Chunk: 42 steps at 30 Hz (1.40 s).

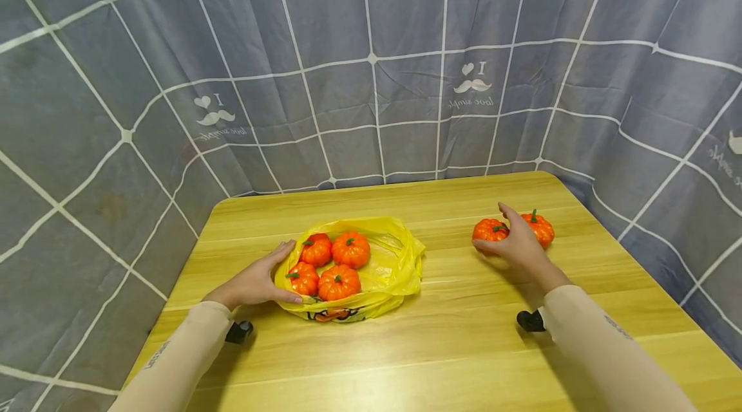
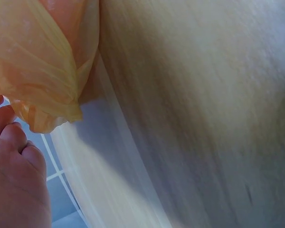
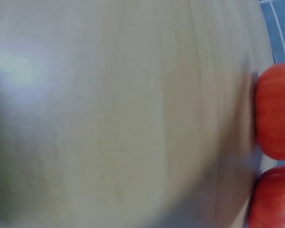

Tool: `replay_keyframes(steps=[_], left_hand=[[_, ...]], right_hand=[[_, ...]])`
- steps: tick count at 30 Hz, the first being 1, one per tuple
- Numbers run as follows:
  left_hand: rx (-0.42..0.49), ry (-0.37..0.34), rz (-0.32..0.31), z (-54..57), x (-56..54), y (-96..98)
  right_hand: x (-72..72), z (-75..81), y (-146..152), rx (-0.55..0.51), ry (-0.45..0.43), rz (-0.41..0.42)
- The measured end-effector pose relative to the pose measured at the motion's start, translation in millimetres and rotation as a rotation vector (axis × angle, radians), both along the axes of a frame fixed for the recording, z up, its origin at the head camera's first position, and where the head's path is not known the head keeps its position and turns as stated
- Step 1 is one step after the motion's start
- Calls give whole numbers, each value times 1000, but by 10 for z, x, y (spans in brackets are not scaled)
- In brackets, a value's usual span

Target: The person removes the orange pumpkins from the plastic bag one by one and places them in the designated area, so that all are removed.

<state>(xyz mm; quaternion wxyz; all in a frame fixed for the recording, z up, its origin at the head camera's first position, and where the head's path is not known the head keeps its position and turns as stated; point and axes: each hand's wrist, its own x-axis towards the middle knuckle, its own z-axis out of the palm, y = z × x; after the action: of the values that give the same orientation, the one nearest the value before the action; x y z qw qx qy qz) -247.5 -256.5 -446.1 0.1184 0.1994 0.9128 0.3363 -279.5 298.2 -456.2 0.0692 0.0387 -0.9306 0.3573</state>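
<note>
A yellow plastic bag (image 1: 400, 270) lies with its mouth spread wide, and several small orange pumpkins (image 1: 350, 250) sit inside it. My left hand (image 1: 255, 280) holds the bag's left side, thumb along the front rim and fingers at the back. The left wrist view shows bent fingers (image 2: 12, 135) beside the thin film. To the right, my right hand (image 1: 522, 251) is at a pumpkin (image 1: 489, 230), thumb and index finger spread apart on either side of it. Another pumpkin (image 1: 539, 229) stands just beyond that hand. Contact between the right fingers and the pumpkin is unclear.
Everything rests on a wood-grain table (image 1: 440, 347) with rounded far corners. A grey-blue curtain (image 1: 406, 96) with white grid lines hangs behind the table and along both sides. Dark camera pieces (image 1: 530, 320) show below the wrists.
</note>
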Motion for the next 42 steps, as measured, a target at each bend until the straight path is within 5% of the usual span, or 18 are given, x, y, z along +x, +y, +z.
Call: replay_keyframes(steps=[21, 36, 42], left_hand=[[5, -9, -6, -7, -24, 6], [10, -4, 9, -10, 12, -5], [9, -4, 2, -9, -7, -3]], right_hand=[[-87, 169, -306, 2, 49, 94], [-89, 256, -1166, -140, 10, 257], [-32, 175, -1373, -141, -8, 338]])
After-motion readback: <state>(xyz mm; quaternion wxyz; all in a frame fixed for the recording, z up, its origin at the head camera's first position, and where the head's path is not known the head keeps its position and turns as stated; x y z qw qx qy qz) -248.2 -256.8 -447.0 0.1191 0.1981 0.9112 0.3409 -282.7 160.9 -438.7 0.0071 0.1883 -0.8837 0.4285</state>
